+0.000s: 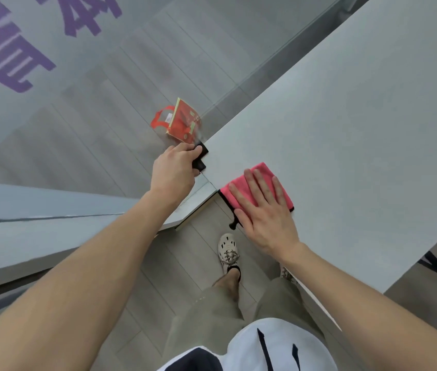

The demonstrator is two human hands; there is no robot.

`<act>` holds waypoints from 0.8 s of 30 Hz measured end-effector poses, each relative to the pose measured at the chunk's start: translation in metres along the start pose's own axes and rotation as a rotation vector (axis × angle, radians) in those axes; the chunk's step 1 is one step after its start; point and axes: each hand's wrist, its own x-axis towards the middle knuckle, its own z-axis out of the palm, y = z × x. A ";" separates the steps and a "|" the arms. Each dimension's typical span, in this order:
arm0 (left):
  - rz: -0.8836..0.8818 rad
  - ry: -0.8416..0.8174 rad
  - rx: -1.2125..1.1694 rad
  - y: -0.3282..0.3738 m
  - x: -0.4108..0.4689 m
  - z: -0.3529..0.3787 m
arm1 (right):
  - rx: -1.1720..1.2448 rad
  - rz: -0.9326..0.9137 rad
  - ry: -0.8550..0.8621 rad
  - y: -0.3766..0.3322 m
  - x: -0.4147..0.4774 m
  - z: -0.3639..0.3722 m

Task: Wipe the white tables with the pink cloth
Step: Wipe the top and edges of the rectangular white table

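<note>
Now, cloth [265, 170]: pink, folded to a square with black trim, lying flat on the near-left corner of the table [359, 129], just below the middle of the frame. Its lower-left side runs along the table edge, and a small black loop [232, 224] hangs over that edge.
Right hand [263, 210]: open, palm down, fingers straight and spread, pressing on the cloth. It covers most of the cloth; pink shows past the fingertips toward the upper left and beside the little finger on the right.
Table: white, plain, running from the cloth to the upper right of the frame. Nearly all of it lies beyond the hand.
Step in hand: likely the start of a wipe from this corner.
Doing it well: spread the flat palm's weight evenly so the cloth slides as one piece and does not bunch. Work in overlapping strokes toward the upper right. Mind the edge, where the cloth could slip off.
Left hand [174, 172]: left of the cloth and apart from it, fingers curled round a small black object [203, 152] at the table's far-left corner. What the object is cannot be told.
Bag [182, 124]: red, with handles, on the floor just above the left hand.
Lettering [6, 54]: large and purple, in the upper left.
Shoe [228, 250]: pale, laced, on the grey floor below the cloth.
</note>
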 end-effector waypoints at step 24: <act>0.148 0.023 0.228 -0.005 0.003 0.003 | -0.023 0.216 0.052 -0.072 0.081 0.025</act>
